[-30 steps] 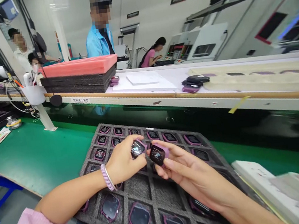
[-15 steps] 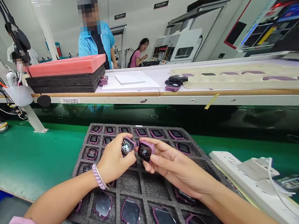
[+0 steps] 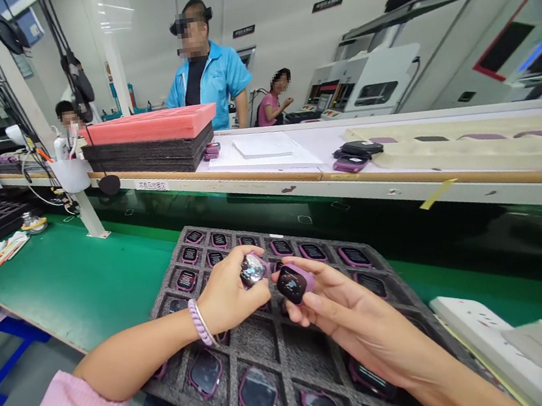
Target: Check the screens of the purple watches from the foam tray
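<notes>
Pinched in my left hand [image 3: 230, 291] is a purple-framed smartwatch body [image 3: 253, 269], its glossy face catching bright reflections. My right hand [image 3: 337, 317] grips a second purple smartwatch body [image 3: 293, 282], whose dark screen shows a small lit picture. Both are held close together above a grey foam tray [image 3: 296, 351]. Many of the tray's compartments hold purple-framed watches, such as one watch [image 3: 258, 394] near the front edge. Some upper screens show lines of text. Two compartments below my hands have bare foam bottoms. My hands and forearms hide part of the tray.
A white power strip [image 3: 484, 328] lies right of the tray on the green bench [image 3: 86, 272]. Behind, a raised shelf carries stacked black foam with a red foam sheet [image 3: 153, 125], papers [image 3: 264, 146] and watch parts [image 3: 357, 155]. A person in blue [image 3: 211, 78] stands beyond it.
The camera view has swung slightly left, so the scene sits further right. Both hands keep their watches in nearly the same position over the tray.
</notes>
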{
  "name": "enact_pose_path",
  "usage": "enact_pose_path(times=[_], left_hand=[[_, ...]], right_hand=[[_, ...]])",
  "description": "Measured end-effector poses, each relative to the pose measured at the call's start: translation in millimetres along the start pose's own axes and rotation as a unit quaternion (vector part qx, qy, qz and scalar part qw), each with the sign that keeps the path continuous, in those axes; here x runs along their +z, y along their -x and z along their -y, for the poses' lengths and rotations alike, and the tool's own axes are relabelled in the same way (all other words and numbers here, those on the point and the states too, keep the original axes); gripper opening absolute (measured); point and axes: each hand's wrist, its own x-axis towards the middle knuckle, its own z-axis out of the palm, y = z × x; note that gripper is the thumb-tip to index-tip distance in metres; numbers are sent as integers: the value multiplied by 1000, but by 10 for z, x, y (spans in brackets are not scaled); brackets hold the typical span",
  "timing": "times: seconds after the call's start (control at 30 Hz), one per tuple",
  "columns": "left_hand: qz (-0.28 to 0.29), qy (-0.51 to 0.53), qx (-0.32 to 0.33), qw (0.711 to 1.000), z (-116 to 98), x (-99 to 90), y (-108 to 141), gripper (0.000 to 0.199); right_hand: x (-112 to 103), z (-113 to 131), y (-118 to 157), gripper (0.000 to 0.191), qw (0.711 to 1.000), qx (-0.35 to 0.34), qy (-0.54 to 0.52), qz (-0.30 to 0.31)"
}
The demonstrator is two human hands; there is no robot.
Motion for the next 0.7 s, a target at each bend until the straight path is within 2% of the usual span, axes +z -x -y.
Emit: enact_pose_path(times=[0.13,0.7], left_hand=[[3,-4,2,1000,-2,-5,-5,45],[-5,20,-3,1000,-39,-14,21,45]], right_hand=[[73,25,24,55,1000,2,3,-28],[105,16,32,55,999,-5,14,-36]])
